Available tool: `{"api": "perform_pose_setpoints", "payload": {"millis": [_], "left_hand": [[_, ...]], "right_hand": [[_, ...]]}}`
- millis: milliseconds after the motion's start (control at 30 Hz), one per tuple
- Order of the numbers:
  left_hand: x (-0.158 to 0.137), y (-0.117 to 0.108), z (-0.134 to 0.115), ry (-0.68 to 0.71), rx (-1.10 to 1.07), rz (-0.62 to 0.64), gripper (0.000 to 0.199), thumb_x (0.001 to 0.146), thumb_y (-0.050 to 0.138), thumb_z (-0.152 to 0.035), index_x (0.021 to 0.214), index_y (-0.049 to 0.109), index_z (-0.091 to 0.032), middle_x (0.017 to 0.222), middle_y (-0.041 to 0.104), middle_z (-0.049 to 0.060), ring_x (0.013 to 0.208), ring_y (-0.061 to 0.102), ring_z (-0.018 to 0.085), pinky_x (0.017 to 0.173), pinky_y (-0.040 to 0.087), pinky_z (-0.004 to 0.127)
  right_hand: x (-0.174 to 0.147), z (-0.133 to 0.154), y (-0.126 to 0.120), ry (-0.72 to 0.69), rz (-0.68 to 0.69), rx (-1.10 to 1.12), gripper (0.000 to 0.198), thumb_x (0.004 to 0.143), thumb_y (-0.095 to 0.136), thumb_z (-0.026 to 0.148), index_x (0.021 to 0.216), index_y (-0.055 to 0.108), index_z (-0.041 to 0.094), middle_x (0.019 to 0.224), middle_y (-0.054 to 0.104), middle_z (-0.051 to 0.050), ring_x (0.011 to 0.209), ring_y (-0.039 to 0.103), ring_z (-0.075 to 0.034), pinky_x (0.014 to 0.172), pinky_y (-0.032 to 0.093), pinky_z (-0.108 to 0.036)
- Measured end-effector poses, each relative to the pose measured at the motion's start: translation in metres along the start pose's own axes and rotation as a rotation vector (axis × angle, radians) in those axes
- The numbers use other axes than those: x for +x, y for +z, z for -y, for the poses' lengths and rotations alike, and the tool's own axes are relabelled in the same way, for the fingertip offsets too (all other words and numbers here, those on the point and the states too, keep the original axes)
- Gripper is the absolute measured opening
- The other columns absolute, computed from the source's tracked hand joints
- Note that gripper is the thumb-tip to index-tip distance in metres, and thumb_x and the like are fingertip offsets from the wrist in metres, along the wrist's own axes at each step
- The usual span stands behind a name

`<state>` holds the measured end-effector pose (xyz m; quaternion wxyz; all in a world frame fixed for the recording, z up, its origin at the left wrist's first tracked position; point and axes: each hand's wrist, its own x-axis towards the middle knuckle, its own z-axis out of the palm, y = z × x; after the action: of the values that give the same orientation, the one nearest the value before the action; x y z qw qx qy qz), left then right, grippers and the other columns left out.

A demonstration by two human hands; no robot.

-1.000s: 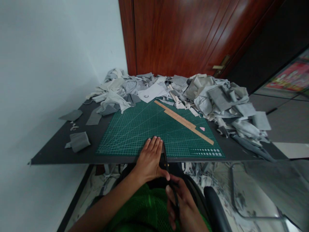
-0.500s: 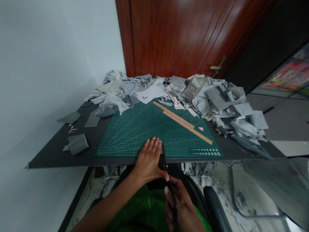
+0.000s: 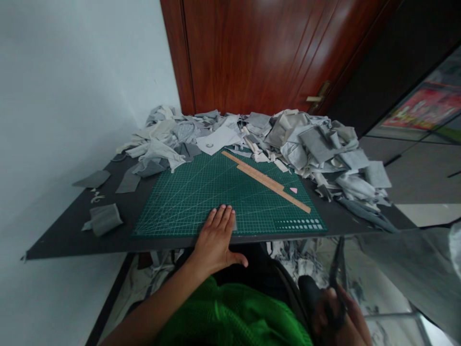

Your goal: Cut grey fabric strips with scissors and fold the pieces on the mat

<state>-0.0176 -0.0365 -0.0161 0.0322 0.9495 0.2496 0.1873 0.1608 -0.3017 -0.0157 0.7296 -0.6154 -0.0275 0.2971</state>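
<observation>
My left hand [image 3: 216,238] lies flat near the front edge of the green cutting mat [image 3: 187,192], fingers stretched out and thumb apart. Under its fingers is a small grey fabric piece [image 3: 235,225], mostly hidden, with only a sliver showing on the right. Off the table's front edge, at the lower right, my right hand [image 3: 334,307] is closed around the handles of dark scissors [image 3: 337,269]. Their blades point up and away from me. Motion blurs this hand a little.
Two wooden rulers [image 3: 264,179] lie slanted on the mat beside a pink chalk piece [image 3: 294,190]. Heaped fabric scraps [image 3: 309,144] line the back. At left are a folded grey cloth [image 3: 105,219] and loose pieces. A chair armrest [image 3: 309,293] stands near my right hand.
My right hand has carried the scissors from beside my left hand out to the right, past the table's front edge. My left hand stays flat on the mat. The view has shifted slightly.
</observation>
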Motion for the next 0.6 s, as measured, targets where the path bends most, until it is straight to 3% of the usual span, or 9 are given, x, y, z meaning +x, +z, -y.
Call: {"api": "perform_pose_setpoints", "payload": {"millis": [100, 200, 267, 333, 433, 500, 600], "left_hand": [[0.001, 0.001, 0.001, 0.005, 0.006, 0.003, 0.124, 0.076, 0.038, -0.098, 0.152, 0.045, 0.000, 0.161, 0.041, 0.026, 0.153, 0.032, 0.040, 0.128, 0.016, 0.052], [0.001, 0.003, 0.003, 0.010, 0.044, -0.018, 0.116, 0.079, 0.043, -0.094, 0.151, 0.048, -0.003, 0.159, 0.044, 0.023, 0.152, 0.035, 0.040, 0.127, 0.018, 0.053], [0.001, 0.004, 0.005, 0.037, 0.081, -0.038, 0.110, 0.082, 0.046, -0.090, 0.150, 0.048, -0.004, 0.158, 0.046, 0.023, 0.150, 0.038, 0.041, 0.126, 0.021, 0.054], [0.001, 0.005, 0.007, 0.049, 0.118, -0.059, 0.103, 0.087, 0.048, -0.085, 0.151, 0.048, -0.005, 0.157, 0.048, 0.022, 0.149, 0.041, 0.040, 0.124, 0.025, 0.055], [0.001, 0.004, 0.008, 0.066, 0.176, -0.105, 0.093, 0.091, 0.048, -0.079, 0.152, 0.048, -0.008, 0.155, 0.052, 0.019, 0.146, 0.046, 0.038, 0.120, 0.034, 0.055], [0.000, 0.003, 0.008, 0.081, 0.208, -0.125, 0.089, 0.094, 0.049, -0.075, 0.150, 0.049, -0.007, 0.154, 0.053, 0.018, 0.143, 0.050, 0.037, 0.116, 0.041, 0.054], [-0.003, 0.005, 0.012, 0.105, 0.218, -0.138, 0.085, 0.093, 0.053, -0.073, 0.150, 0.051, -0.010, 0.152, 0.056, 0.016, 0.139, 0.055, 0.036, 0.112, 0.047, 0.053]], "right_hand": [[0.002, 0.011, -0.006, -0.017, -0.040, -0.034, 0.060, 0.078, 0.085, 0.050, 0.127, 0.054, 0.033, 0.058, 0.058, 0.010, 0.040, 0.047, -0.011, 0.037, 0.042, -0.020], [0.015, 0.027, 0.003, -0.094, 0.076, -0.166, 0.060, 0.081, 0.084, 0.050, 0.130, 0.056, 0.029, 0.056, 0.055, 0.009, 0.039, 0.045, -0.011, 0.035, 0.039, -0.019], [0.040, 0.042, 0.013, -0.209, 0.183, -0.293, 0.059, 0.083, 0.082, 0.049, 0.131, 0.056, 0.026, 0.062, 0.058, 0.007, 0.041, 0.048, -0.012, 0.036, 0.040, -0.022], [0.080, 0.061, 0.026, -0.350, 0.272, -0.448, 0.053, 0.085, 0.078, 0.047, 0.128, 0.056, 0.026, 0.078, 0.068, 0.000, 0.050, 0.057, -0.015, 0.040, 0.044, -0.024], [0.155, 0.095, 0.053, -0.600, 0.398, -0.786, 0.043, 0.088, 0.069, 0.038, 0.127, 0.058, 0.022, 0.102, 0.076, -0.011, 0.086, 0.073, -0.026, 0.071, 0.058, -0.035], [0.206, 0.114, 0.074, -0.789, 0.385, -1.077, 0.043, 0.087, 0.059, 0.028, 0.130, 0.058, 0.021, 0.111, 0.077, -0.013, 0.102, 0.073, -0.030, 0.083, 0.056, -0.038], [0.264, 0.131, 0.101, -0.851, 0.350, -1.174, 0.042, 0.081, 0.059, 0.019, 0.122, 0.067, 0.019, 0.102, 0.079, -0.013, 0.094, 0.073, -0.031, 0.082, 0.052, -0.038]]}}
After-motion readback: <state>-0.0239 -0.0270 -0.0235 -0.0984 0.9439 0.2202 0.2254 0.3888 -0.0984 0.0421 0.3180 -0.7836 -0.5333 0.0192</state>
